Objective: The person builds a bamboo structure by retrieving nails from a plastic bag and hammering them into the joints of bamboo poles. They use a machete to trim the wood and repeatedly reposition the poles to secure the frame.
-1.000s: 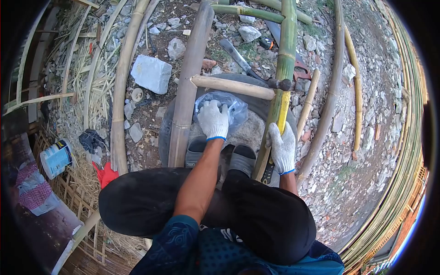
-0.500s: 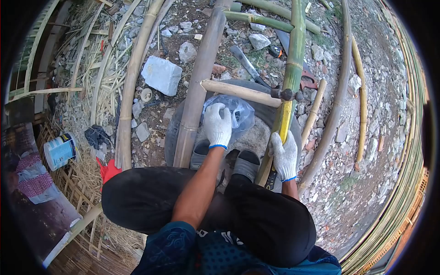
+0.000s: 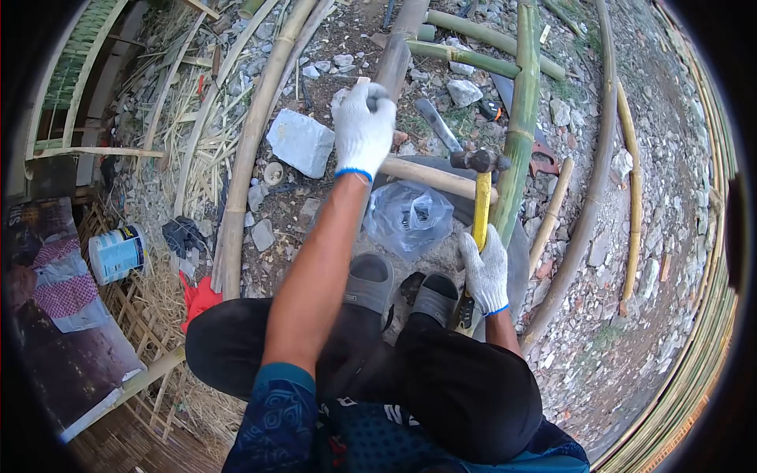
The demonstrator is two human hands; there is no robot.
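Note:
My left hand (image 3: 364, 130), in a white knitted glove, is over the left bamboo pole (image 3: 401, 51) at its joint with a short bamboo crosspiece (image 3: 438, 178). Its fingers are curled together, and anything between them is hidden. In my gloved right hand (image 3: 485, 272) is a hammer with a yellow handle (image 3: 482, 206) and a dark metal head, held head-up beside the green bamboo pole (image 3: 518, 146). Between the poles lies a clear plastic bag (image 3: 406, 225) with small dark pieces inside, in front of my sandalled feet.
A large pale stone block (image 3: 300, 143) sits left of the poles. A machete (image 3: 438, 124) and a red-handled saw (image 3: 544, 160) lie on the rubble beyond. Further left are a white-and-blue bucket (image 3: 117, 254) and a red cloth (image 3: 202, 301). More bamboo poles (image 3: 603, 173) stretch along the right.
My left hand has risen from above the plastic bag to the left pole. The hammer has shifted slightly left, off the green pole, with its head turned. The view has shifted a little.

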